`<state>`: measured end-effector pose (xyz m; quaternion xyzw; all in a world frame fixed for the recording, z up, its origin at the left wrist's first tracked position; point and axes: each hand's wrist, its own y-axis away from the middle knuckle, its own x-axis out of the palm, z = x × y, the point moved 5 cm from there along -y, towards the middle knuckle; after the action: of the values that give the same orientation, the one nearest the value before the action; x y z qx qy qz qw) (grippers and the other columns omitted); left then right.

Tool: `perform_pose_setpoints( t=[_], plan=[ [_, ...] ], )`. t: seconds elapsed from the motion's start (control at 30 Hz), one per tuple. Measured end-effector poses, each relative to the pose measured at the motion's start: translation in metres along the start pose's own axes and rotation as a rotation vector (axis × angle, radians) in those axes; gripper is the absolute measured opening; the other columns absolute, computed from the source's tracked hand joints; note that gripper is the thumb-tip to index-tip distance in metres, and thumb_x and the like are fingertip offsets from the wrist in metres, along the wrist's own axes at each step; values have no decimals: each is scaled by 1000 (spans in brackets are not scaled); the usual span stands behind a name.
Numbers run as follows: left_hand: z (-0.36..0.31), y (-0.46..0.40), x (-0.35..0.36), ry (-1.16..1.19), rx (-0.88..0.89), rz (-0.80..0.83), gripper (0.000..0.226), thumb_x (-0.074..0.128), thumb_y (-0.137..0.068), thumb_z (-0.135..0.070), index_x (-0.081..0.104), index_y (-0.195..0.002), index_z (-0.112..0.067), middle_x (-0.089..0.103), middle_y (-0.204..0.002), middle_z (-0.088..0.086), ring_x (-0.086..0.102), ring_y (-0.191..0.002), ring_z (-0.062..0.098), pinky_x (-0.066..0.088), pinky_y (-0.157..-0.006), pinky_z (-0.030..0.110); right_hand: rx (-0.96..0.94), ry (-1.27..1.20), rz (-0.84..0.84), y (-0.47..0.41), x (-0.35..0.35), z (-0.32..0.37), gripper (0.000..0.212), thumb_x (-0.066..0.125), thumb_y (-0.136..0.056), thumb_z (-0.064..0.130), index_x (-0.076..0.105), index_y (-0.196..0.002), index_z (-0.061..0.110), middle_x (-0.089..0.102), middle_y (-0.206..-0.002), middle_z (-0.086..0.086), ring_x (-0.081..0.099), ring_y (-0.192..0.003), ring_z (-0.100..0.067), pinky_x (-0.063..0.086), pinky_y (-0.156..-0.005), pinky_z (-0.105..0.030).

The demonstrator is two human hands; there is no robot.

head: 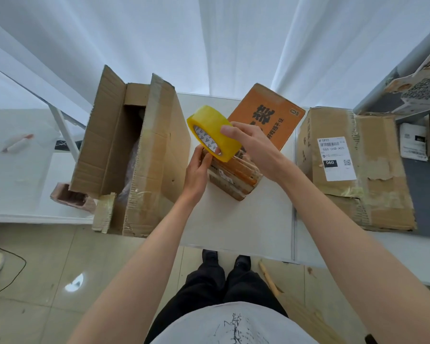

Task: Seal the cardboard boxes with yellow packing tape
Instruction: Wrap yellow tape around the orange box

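Your grey shirt (233, 326) fills the bottom edge, cut off by the frame, with dark trousers (219, 284) and black shoes (226, 256) on the tiled floor (60, 269) below the surface (246, 219).

Your right hand (253, 147) grips the roll of yellow tape (214, 132), thumb on the outer band at its 3 o'clock side and a fingertip showing inside the core; the other fingers are hidden behind the roll. Your left hand (196, 172) has its fingers curled at the roll's 6 o'clock edge, pinching there; whether it holds a loose tape end is hard to make out.

Tilted on edge, the roll sits just above the small box (233, 177) at the middle of the surface, whose near corner it covers. At 12 o'clock from that box an orange printed box (266, 115) leans behind your right hand, partly hidden.

At 9 o'clock a tall open box (134, 150) stands with flaps up; its inside is dim, with something like clear plastic within. At 3 o'clock lies a worn flat box (358, 170) with a white shipping label (336, 157). More cartons (417, 90) at 2 o'clock run off the frame.
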<state>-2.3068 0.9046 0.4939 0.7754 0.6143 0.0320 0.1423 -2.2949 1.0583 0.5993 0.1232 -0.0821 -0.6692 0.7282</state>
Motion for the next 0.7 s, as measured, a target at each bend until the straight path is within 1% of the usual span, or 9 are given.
perform_pose_setpoints(
  t=[0.07,0.17,0.23,0.3,0.37,0.43,0.53,0.6,0.7],
  plan=[
    [4,1,0,15,14,3,16,44,-108,-21,56,-117,-22,64,-101,-15,58,-96,1,45,-82,11,-6,-27,-16,2,-5,-3,41,57,-99,46,71,-113,11,75,-104,-8,72,-98,-24,57,-83,-23],
    [3,1,4,20,31,-1,22,42,-108,-21,56,-125,-18,64,-107,-9,58,-100,3,46,-84,12,-14,-30,-46,4,-7,0,41,58,-100,43,70,-115,7,76,-102,-8,74,-91,-23,59,-78,-26],
    [2,-1,6,14,45,-12,24,42,-108,-20,55,-128,-15,64,-109,-8,58,-101,4,46,-86,14,-27,3,-74,7,-9,4,41,58,-100,43,70,-113,6,76,-100,-10,75,-87,-24,59,-79,-33],
    [3,-3,5,-2,41,-25,28,41,-109,-20,53,-134,-16,63,-119,-4,57,-109,8,47,-91,19,-28,31,-113,13,-15,7,42,58,-100,44,71,-111,6,76,-95,-12,74,-83,-25,59,-80,-38],
    [3,-4,4,-14,26,-38,31,40,-108,-24,53,-136,-24,61,-127,-4,56,-117,9,46,-95,19,-18,56,-155,21,-24,9,46,57,-99,48,72,-108,6,76,-89,-12,74,-80,-24,58,-78,-35],
    [3,-3,5,-15,30,-44,33,40,-106,-27,53,-136,-30,61,-129,-7,56,-119,6,47,-94,16,-7,88,-191,32,-33,10,50,57,-98,52,73,-105,5,75,-85,-11,73,-74,-17,56,-73,-27],
    [4,-3,5,-9,43,-68,39,41,-102,-29,54,-139,-25,63,-129,-5,57,-118,7,47,-95,17,24,139,-241,49,-46,7,44,59,-96,55,77,-97,15,76,-85,-4,73,-71,-13,57,-67,-22],
    [4,-5,5,-14,43,-79,39,41,-102,-29,54,-138,-24,63,-127,-6,57,-117,7,46,-94,19,39,141,-303,63,-59,7,40,63,-92,58,77,-90,21,76,-79,0,73,-65,-13,57,-59,-21],
    [3,-4,6,-22,34,-80,35,41,-100,-31,56,-132,-30,63,-119,-15,57,-106,-8,44,-83,7,48,264,-342,81,-71,1,42,65,-90,59,77,-87,19,75,-72,3,72,-60,-13,54,-54,-18]
  ],
)
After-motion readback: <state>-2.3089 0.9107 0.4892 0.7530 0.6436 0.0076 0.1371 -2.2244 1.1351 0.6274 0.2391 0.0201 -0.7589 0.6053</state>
